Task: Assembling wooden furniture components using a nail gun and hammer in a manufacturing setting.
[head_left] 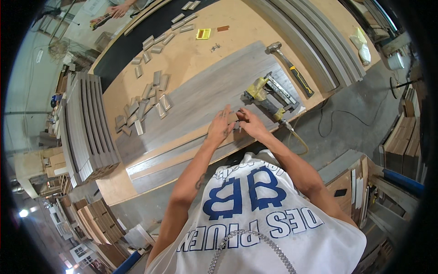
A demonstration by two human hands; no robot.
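My left hand (221,125) rests with fingers stretched out on the right end of a long narrow tan-edged strip (182,145) along the near side of a grey wood-grain panel (200,93). Close beside it, my right hand (251,123) has its fingers bent together at the strip's end; what they pinch, if anything, is too small to make out. Just beyond the right hand, a yellow-green air nailer (262,91) lies on the panel with its hose (299,139) attached. Behind the nailer lies a hammer (292,68) with a black and yellow handle.
Many small grey blocks (146,98) lie scattered at left. A yellow box (203,34) and loose fasteners (215,47) sit farther back. Stacked grey boards stand left (89,128) and far right (315,41). A co-worker's hand (121,10) holds a tool at the far left.
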